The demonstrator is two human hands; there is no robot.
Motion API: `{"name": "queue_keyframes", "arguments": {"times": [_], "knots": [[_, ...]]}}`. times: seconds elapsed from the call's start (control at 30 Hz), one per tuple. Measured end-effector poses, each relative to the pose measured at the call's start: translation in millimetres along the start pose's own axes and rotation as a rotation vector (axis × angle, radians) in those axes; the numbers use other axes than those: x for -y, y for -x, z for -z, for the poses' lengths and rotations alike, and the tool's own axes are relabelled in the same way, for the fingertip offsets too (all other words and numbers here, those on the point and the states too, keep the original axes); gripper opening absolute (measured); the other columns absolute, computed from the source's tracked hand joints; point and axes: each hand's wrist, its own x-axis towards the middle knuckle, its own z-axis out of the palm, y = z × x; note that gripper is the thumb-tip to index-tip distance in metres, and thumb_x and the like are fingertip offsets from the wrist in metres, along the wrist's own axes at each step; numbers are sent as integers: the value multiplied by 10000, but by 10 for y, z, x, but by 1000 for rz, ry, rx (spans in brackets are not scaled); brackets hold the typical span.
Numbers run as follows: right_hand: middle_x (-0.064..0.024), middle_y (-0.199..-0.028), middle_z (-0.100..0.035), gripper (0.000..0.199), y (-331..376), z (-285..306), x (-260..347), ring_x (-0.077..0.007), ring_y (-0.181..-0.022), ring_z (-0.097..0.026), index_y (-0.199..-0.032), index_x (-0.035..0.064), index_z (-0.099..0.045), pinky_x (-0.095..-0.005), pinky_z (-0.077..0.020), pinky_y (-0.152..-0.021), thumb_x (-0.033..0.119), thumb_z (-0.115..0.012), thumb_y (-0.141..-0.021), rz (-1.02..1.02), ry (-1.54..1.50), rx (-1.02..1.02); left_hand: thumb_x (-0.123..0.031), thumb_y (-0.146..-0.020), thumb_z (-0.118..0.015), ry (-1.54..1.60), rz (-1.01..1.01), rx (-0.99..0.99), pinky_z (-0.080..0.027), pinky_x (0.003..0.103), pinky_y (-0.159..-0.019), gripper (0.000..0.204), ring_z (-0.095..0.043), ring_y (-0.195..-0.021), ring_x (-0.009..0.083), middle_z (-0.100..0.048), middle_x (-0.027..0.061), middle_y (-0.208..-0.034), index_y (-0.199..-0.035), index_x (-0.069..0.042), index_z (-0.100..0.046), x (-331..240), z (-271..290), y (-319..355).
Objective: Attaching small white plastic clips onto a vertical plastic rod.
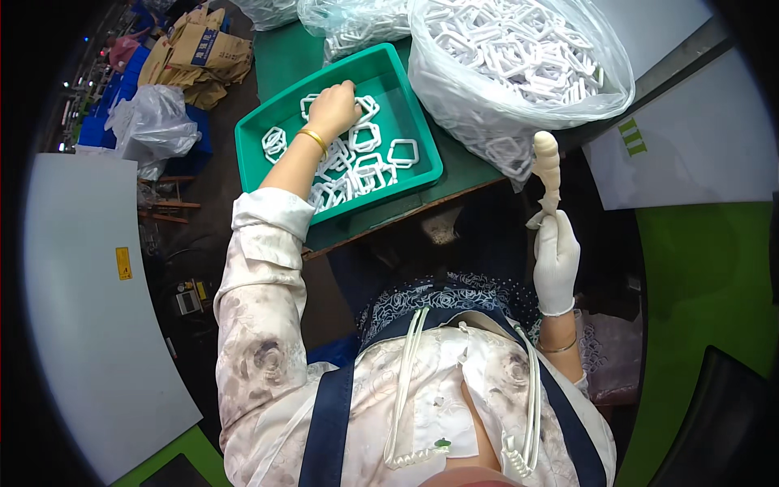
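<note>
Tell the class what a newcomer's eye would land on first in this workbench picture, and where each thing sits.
First comes the green tray of white plastic rings at upper centre, with the bare left hand reaching into it. To its right bulges a big clear bag stuffed with more white rings. Below the bag, the gloved right hand holds up a stack of white pieces.
</note>
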Motion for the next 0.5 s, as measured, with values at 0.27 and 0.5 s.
{"name": "queue_keyframes", "arguments": {"times": [0.27,0.5], "knots": [[68,-658,-385,281,14,-51,22,-15,-566,-310,-950,15,-612,-227,-243,-518,196,-454,-1096,18,18,48,-151,-830,-668,248,-98,-155,-542,413,-823,281,-677,-911,326,-682,190,-976,-1046,28,-648,214,191,-64],[61,-654,-389,294,9,-71,39,-17,-562,-317,-944,14,-618,-232,-251,-519,206,-458,-1097,32,11,45,-91,-797,-672,214,-307,278,-537,392,-906,335,-666,-1011,302,-664,150,-1113,-1129,-47,-655,-89,291,309]]}}
